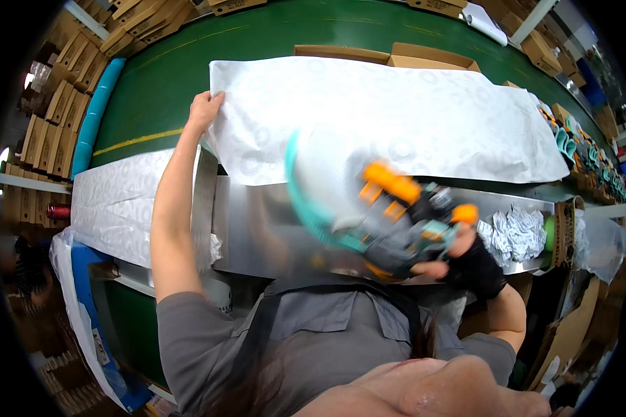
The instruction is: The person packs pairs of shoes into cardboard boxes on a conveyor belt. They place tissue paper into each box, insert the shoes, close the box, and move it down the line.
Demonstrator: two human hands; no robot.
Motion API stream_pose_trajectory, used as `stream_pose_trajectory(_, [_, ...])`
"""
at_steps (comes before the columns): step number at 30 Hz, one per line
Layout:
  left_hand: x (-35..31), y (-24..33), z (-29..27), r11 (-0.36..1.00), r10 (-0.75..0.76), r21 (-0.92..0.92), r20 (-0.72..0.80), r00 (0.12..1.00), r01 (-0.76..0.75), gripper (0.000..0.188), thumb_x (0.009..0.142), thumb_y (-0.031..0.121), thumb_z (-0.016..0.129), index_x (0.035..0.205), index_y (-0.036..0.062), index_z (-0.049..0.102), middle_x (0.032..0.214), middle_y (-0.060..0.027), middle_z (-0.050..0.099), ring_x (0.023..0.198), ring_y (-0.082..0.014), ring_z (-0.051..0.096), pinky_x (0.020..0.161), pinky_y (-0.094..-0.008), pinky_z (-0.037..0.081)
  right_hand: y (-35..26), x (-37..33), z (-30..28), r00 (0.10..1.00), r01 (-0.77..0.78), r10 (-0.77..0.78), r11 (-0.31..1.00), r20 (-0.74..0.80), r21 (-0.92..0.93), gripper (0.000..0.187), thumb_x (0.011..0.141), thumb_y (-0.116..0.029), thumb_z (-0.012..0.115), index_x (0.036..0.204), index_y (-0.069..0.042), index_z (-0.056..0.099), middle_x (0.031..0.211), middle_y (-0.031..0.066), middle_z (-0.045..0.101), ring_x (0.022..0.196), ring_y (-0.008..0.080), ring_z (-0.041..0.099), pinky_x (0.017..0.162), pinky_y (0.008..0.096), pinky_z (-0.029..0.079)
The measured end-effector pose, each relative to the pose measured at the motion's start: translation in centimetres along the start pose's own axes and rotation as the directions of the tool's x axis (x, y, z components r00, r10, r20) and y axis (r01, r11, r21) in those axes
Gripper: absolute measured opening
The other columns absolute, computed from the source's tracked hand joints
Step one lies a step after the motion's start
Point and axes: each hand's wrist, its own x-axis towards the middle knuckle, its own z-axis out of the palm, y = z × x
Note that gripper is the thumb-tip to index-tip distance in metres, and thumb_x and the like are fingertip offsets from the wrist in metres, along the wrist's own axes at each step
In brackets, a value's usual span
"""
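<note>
The left hand [205,110] is pinching the left edge of a white patterned sheet [278,118] between thumb and fingers. The sheet is stretching away to that hand's right, with an open cardboard box [431,57] showing behind its far edge. The right hand [459,256], wearing a black covering, is gripping the grey end of a rounded item [375,208] with a teal rim and orange parts. That item is blurring, so its finer details are hard to tell. It is appearing between the two hands, overlapping the sheet's near edge; contact between them cannot be told. Below it, a metal tabletop [254,222] is showing, and crumpled paper [518,233] is lying just right of the right hand.
</note>
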Motion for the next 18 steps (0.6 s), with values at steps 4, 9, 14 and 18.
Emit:
stream_pose_trajectory(4, [1.6, -1.4, -2.9, 0.984, -0.02, 0.177, 0.027, 0.999, 0.015, 0.04, 0.078, 0.038, 0.056, 0.083, -0.0011, 0.065, 0.075, -0.0169, 0.063, 0.074, -0.0247, 0.061, 0.068, -0.0348, 0.046, 0.3, 5.0, -2.3, 0.886, -0.222, 0.368, 0.871, -0.282, 0.438, 0.031, 0.076, -0.019, 0.065, 0.098, 0.001, 0.058, 0.082, 0.0033, 0.061, 0.074, 0.0103, 0.057, 0.067, 0.025, 0.046])
stream_pose_trajectory(9, [4.2, 3.0, -5.3, 0.988, -0.107, -0.092, 0.176, 0.979, 0.125, 0.039, 0.085, 0.031, 0.053, 0.094, -0.0065, 0.06, 0.081, -0.0097, 0.063, 0.073, -0.0174, 0.06, 0.066, -0.0318, 0.049, 7.1, 14.7, 1.6, 0.797, -0.339, 0.525, 0.797, -0.297, 0.499, 0.028, 0.077, -0.026, 0.064, 0.084, 0.0, 0.061, 0.071, 0.0035, 0.058, 0.064, 0.0096, 0.05, 0.06, 0.025, 0.042])
stream_pose_trajectory(14, [1.8, 14.1, -6.0, 0.74, 0.204, -0.618, 0.584, 0.786, 0.267, 0.035, 0.088, 0.028, 0.05, 0.105, -0.0032, 0.054, 0.1, -0.0129, 0.06, 0.084, -0.0175, 0.061, 0.072, -0.0307, 0.052, 10.3, 21.5, 6.6, 0.87, -0.442, 0.492, 0.802, -0.025, 0.4, 0.036, 0.075, -0.03, 0.063, 0.088, 0.004, 0.058, 0.075, 0.0088, 0.059, 0.068, 0.0153, 0.055, 0.064, 0.0282, 0.043])
stream_pose_trajectory(18, [-1.5, 19.2, 0.7, 0.524, 0.377, -0.79, 0.549, 0.746, 0.317, 0.04, 0.087, 0.034, 0.053, 0.102, -0.0022, 0.052, 0.098, -0.013, 0.06, 0.085, -0.0176, 0.06, 0.072, -0.0297, 0.052, 8.3, 21.0, 7.1, 0.978, -0.16, 0.152, 0.986, 0.145, 0.041, 0.052, 0.075, -0.035, 0.062, 0.104, 0.007, 0.053, 0.103, 0.0228, 0.056, 0.101, 0.0292, 0.053, 0.087, 0.0342, 0.04])
